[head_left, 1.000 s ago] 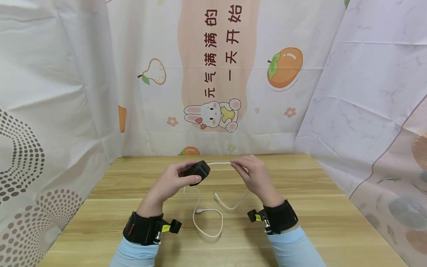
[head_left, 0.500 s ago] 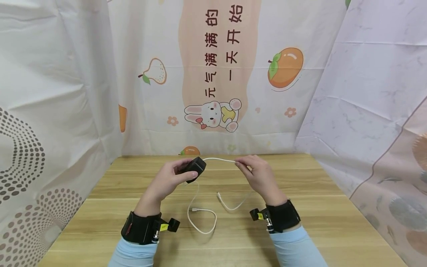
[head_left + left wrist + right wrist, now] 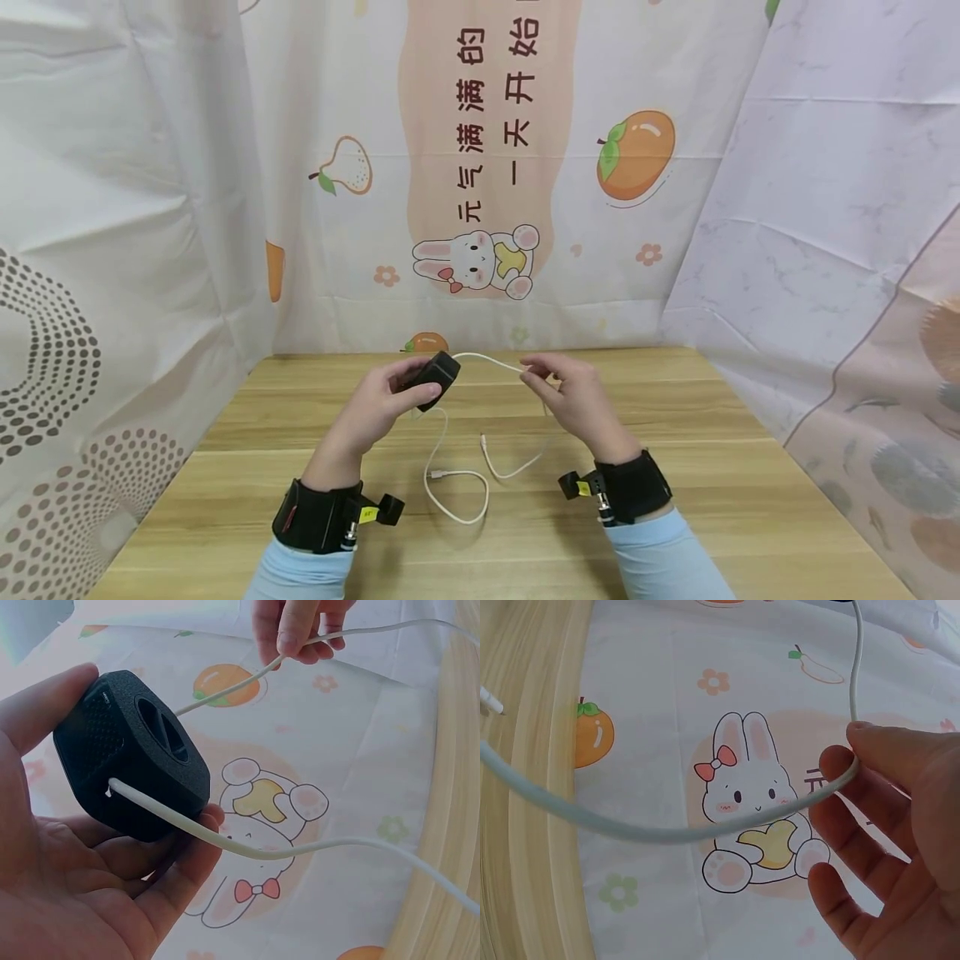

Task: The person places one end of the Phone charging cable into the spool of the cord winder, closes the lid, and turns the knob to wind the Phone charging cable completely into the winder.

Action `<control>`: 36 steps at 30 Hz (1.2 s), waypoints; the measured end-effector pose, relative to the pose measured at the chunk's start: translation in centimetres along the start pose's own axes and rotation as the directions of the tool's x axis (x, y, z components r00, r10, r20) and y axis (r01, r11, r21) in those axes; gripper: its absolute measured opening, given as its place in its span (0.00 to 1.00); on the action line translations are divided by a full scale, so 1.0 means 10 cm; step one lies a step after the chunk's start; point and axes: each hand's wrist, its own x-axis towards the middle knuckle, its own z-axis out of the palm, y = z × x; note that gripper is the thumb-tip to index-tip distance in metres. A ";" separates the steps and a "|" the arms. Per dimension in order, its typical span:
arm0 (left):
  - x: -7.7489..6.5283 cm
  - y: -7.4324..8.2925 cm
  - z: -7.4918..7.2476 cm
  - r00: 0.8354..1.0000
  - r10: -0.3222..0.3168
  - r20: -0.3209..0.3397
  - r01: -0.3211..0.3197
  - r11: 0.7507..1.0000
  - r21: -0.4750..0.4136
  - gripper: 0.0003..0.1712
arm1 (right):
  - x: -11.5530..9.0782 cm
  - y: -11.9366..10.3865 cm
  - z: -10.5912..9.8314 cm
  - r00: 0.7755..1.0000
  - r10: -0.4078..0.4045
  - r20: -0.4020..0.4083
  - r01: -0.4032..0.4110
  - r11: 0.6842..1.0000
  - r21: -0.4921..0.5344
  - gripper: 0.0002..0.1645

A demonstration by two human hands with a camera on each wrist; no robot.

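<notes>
In the head view, my left hand (image 3: 375,404) grips a black cable winder (image 3: 440,377) above the table, thumb on the near side. The left wrist view shows a round recessed knob with a crossbar on the winder (image 3: 154,750). White cable (image 3: 337,844) comes out of its near side, and another stretch runs from behind it to my right hand (image 3: 300,630). Between thumb and index finger, my right hand (image 3: 577,404) pinches the white cable (image 3: 487,359), which bows slightly between the hands. Its other fingers (image 3: 847,825) are spread and loosely bent in the right wrist view.
Two cable ends lie over the wooden table (image 3: 300,450): one plug (image 3: 483,442) on the right, another plug (image 3: 437,474) beside a white loop on the left. Printed cloth (image 3: 337,250) hangs behind the table and along both sides.
The winder has moved slightly up and left in my left hand. My right hand went a little right, then back left, and the cable between the hands now bows more.
</notes>
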 end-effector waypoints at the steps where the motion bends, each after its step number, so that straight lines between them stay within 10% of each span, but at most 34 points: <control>1: 0.00 0.00 0.00 1.000 -0.001 -0.003 0.001 1.000 -0.006 0.27 | 0.00 -0.01 0.00 1.000 0.021 0.022 -0.021 1.000 0.011 0.12; 18: -0.03 -0.12 -0.12 0.995 -0.077 -0.063 0.072 0.994 -0.083 0.32 | -0.04 0.00 0.14 0.973 0.109 0.204 -0.124 0.990 0.062 0.33; 36: 0.01 -0.21 -0.18 0.991 -0.108 -0.074 0.099 0.988 -0.116 0.32 | -0.21 0.15 0.43 0.816 0.200 0.542 -0.280 0.958 0.067 0.40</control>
